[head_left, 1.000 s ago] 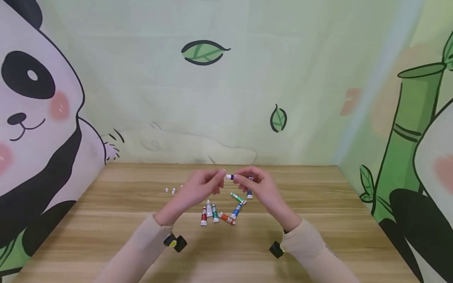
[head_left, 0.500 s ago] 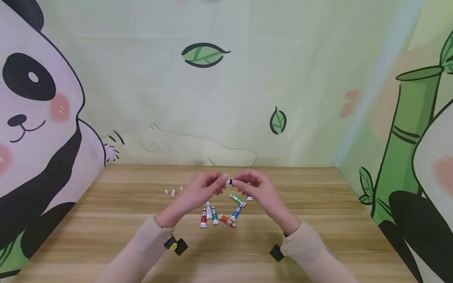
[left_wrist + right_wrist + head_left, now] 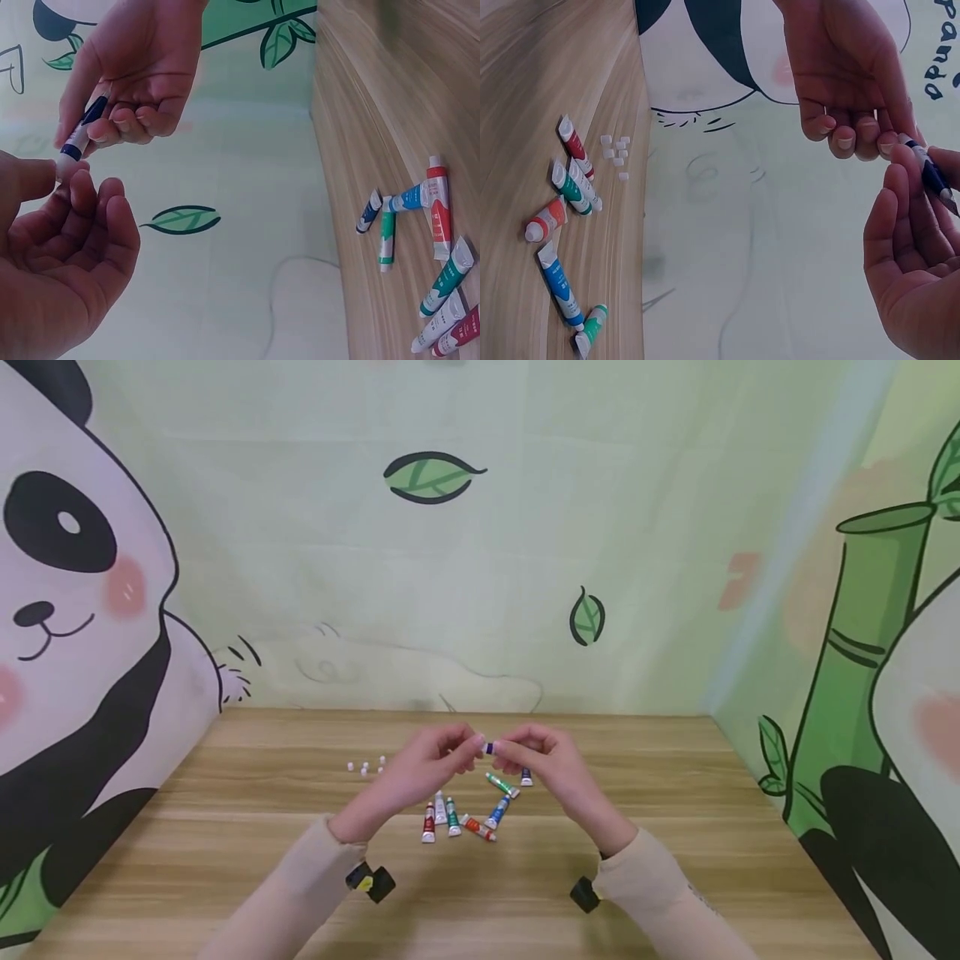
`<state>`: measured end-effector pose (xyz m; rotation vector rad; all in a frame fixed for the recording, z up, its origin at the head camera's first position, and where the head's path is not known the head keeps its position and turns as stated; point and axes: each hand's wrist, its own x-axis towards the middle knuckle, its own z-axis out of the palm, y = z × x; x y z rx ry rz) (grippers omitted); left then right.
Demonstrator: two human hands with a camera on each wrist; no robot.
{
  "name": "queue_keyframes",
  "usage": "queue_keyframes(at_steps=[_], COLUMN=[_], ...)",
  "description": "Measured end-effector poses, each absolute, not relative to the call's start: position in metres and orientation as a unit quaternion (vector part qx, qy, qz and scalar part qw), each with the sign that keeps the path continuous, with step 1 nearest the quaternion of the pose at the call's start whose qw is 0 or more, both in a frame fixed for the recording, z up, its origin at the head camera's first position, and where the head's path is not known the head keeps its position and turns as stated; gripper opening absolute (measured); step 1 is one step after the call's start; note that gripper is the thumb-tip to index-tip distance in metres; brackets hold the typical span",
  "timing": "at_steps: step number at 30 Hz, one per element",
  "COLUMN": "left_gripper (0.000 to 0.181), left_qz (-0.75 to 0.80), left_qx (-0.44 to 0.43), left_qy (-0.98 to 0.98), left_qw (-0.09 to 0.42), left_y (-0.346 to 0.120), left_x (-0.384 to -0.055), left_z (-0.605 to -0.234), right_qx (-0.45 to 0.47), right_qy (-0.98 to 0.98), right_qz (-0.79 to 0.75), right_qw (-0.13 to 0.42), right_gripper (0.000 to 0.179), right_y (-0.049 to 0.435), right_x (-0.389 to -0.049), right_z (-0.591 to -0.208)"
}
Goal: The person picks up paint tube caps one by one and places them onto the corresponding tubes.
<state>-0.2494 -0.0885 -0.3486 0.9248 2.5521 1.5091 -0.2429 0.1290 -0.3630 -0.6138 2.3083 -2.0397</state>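
You hold the dark blue paint tube up off the table, in the gap between your two hands, its white cap toward your left. The thumb and fingertips of your left hand pinch that cap and cover much of it; whether it sits fully on the tube is hard to make out. Your right hand grips the body between thumb and fingers, hiding most of it from the head view, and the right wrist view cuts off the tail at its edge. Below your right hand lies a second dark blue tube, its upper part covered by your fingers. Nearer you are a light green tube, a blue tube and an orange-red tube, then a dark green tube, a white tube and a red tube, the last running out of the left wrist view. Their print is too small to read. Small white pieces lie on the table beyond your left forearm, some close beside your hand. Behind stands a panda-patterned backdrop, its lettering cut off in the right wrist view.
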Motion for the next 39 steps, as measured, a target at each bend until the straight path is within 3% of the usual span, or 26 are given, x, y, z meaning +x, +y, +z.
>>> queue_keyframes(at_steps=[30,39], left_gripper=[0.02,0.018], left_qz=[0.455,0.415], left_qx=[0.315,0.357], left_qy=[0.83,0.826], left_qw=[-0.073,-0.138], left_y=[-0.081,-0.079], left_x=[-0.241,-0.243], left_z=[-0.347,-0.349], right_qx=[-0.181,-0.168], right_qy=[0.683,0.654], right_qz=[-0.706,-0.736], right_qw=[0.041,0.053], right_gripper=[0.015,0.017], right_y=[0.129,0.126], right_x=[-0.249,-0.248], right_z=[-0.363,-0.361])
